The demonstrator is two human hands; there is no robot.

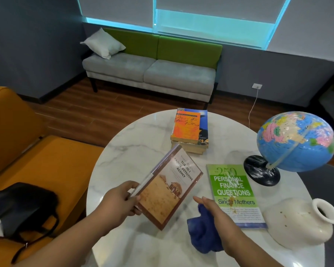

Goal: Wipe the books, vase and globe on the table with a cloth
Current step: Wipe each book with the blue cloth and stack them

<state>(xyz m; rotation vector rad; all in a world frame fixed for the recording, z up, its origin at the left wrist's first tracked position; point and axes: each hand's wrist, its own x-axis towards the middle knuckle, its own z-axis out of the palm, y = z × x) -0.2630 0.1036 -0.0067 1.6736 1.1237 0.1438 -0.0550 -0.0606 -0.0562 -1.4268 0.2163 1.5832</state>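
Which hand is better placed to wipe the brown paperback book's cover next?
Probably the right hand: it holds the crumpled blue cloth just beside the brown paperback book, while the left hand is busy gripping that book's edge.

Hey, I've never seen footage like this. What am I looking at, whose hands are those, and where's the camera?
There is no machine here. These are a person's two bare hands, filmed by one wide-angle camera worn on the head, looking forward and down. That is why both arms come in from the bottom edge.

The left hand grips a brown book by its spine edge, tilted over the round marble table. The right hand holds a blue cloth.

On the table are a stack of books with an orange one on top, a green book lying flat with spots on its cover, a globe on a black base, and a white vase tipped on its side.
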